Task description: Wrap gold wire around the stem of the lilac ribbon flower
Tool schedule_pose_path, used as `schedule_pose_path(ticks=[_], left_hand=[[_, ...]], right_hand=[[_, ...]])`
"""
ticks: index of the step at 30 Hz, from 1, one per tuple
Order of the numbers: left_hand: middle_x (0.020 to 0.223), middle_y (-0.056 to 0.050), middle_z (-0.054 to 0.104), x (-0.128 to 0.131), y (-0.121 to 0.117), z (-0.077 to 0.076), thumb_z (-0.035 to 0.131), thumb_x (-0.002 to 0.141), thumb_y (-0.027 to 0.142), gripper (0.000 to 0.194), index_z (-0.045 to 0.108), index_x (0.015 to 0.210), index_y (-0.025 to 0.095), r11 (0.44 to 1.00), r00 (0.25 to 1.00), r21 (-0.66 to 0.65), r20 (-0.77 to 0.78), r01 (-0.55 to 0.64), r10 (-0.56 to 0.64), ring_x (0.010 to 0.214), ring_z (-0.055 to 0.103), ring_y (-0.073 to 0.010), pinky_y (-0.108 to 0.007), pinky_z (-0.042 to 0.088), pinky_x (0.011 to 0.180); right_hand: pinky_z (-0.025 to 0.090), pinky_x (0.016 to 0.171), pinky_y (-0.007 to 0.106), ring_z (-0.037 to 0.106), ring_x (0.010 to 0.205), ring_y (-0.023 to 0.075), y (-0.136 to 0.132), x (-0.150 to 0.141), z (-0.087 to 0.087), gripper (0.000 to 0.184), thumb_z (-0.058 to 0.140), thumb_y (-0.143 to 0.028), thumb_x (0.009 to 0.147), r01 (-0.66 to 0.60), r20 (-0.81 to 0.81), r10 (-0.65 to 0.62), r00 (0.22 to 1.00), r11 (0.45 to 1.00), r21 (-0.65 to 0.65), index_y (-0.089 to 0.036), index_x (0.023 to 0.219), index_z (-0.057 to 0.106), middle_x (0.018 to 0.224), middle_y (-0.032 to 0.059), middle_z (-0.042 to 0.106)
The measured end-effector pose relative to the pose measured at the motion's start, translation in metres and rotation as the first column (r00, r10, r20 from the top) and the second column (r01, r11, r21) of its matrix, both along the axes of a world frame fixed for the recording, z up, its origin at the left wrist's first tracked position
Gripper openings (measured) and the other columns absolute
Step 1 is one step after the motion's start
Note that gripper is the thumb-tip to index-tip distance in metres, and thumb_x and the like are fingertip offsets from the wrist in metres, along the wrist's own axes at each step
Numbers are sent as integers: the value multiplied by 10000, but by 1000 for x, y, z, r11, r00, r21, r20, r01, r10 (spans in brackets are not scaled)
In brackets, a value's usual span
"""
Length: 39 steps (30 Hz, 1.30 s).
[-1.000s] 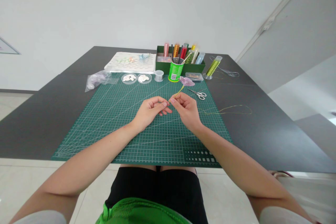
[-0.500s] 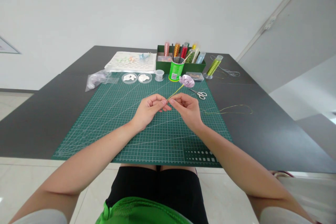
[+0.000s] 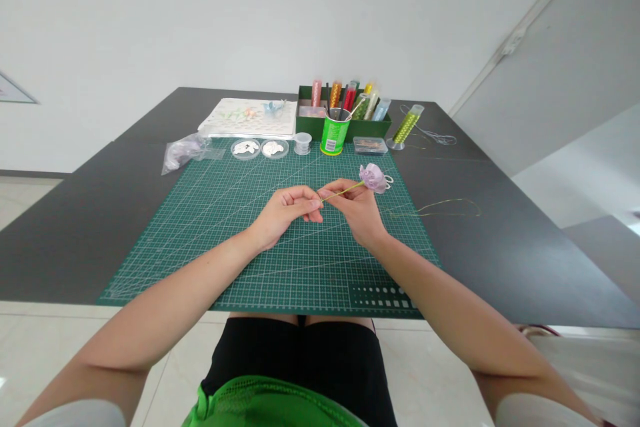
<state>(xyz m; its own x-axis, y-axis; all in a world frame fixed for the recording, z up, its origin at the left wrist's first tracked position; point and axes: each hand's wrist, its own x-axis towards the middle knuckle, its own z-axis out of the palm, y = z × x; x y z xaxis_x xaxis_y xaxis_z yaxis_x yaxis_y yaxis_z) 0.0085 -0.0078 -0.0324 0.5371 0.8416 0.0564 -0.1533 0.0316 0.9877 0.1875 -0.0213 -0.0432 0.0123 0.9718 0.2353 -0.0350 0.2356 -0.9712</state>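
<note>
A pale purple artificial flower (image 3: 373, 177) on a thin yellow-green stem is held over the green cutting mat (image 3: 200, 240). My left hand (image 3: 293, 209) pinches the lower end of the stem between thumb and fingers. My right hand (image 3: 353, 203) is closed too, its thumb and forefinger pinching at the stem close to the left fingertips. The stem passes over the right hand, so the bloom leans to the right above it. Behind the bloom, the white handles of the scissors (image 3: 389, 181) show in part; their blades are hidden.
Past the mat's far edge stand a green can (image 3: 334, 135) of tools and a dark green box (image 3: 310, 127) of thread spools. Two dishes of white pieces (image 3: 245, 149) lie left of a small clear container (image 3: 303, 143). Loose yellowish thread (image 3: 450, 202) and a green spool (image 3: 407, 127) are at right.
The flower has swung right and down, its stem now lying lower and turned so the bloom covers much of the scissors. Both hands stay almost in place on the stem.
</note>
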Motion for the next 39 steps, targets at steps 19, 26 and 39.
schedule_pose_path(ticks=[19, 26, 39], left_hand=[[658, -7, 756, -7, 8, 3, 700, 887, 364, 186, 662, 815, 197, 882, 926, 383, -141, -275, 350, 601, 669, -146, -277, 506, 665], [643, 27, 752, -7, 2, 6, 646, 893, 262, 122, 660, 780, 221, 770, 845, 595, -270, -230, 462, 587, 646, -143, -267, 476, 646], [656, 33, 771, -7, 5, -6, 644, 905, 231, 129, 691, 787, 210, 842, 842, 535, -485, 71, 237, 566, 654, -130, -245, 428, 607]], right_hand=[[225, 541, 285, 239, 523, 92, -10, 5, 12, 172, 768, -342, 854, -56, 311, 7, 950, 987, 150, -221, 732, 786, 526, -84, 273], [191, 496, 278, 224, 485, 80, -9, 26, 28, 214, 774, -417, 894, -227, 421, 157, 893, 966, 121, -230, 828, 857, 491, -85, 267], [200, 463, 279, 320, 481, 89, -1, 49, 40, 215, 827, -453, 832, -236, 188, 222, 957, 970, 57, -245, 816, 876, 495, -36, 488]])
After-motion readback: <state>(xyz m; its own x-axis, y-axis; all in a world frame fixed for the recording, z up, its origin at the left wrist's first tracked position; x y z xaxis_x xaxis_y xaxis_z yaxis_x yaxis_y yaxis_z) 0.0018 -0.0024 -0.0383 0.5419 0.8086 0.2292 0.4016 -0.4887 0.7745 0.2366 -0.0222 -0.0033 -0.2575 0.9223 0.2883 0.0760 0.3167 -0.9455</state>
